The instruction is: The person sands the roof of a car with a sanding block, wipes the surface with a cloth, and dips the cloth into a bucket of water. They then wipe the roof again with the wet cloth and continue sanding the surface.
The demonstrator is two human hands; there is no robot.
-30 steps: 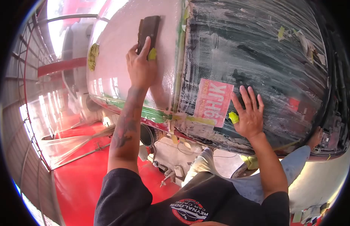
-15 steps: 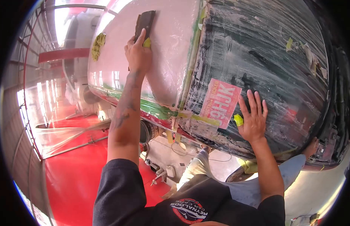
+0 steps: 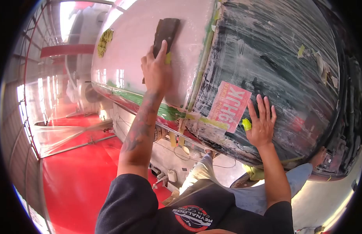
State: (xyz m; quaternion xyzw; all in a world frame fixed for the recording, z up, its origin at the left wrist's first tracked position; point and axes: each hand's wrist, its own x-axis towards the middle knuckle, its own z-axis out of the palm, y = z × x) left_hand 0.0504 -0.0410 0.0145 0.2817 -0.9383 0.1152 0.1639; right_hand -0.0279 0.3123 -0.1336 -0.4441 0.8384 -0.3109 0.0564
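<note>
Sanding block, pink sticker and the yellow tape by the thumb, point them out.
sanding block (image 3: 165,32), head view, its dark face.
pink sticker (image 3: 229,106), head view, its middle.
yellow tape (image 3: 247,124), head view, its centre.

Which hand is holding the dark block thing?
The left hand presses the dark sanding block on the pink panel. The right hand lies flat, fingers spread, holding nothing.
</note>
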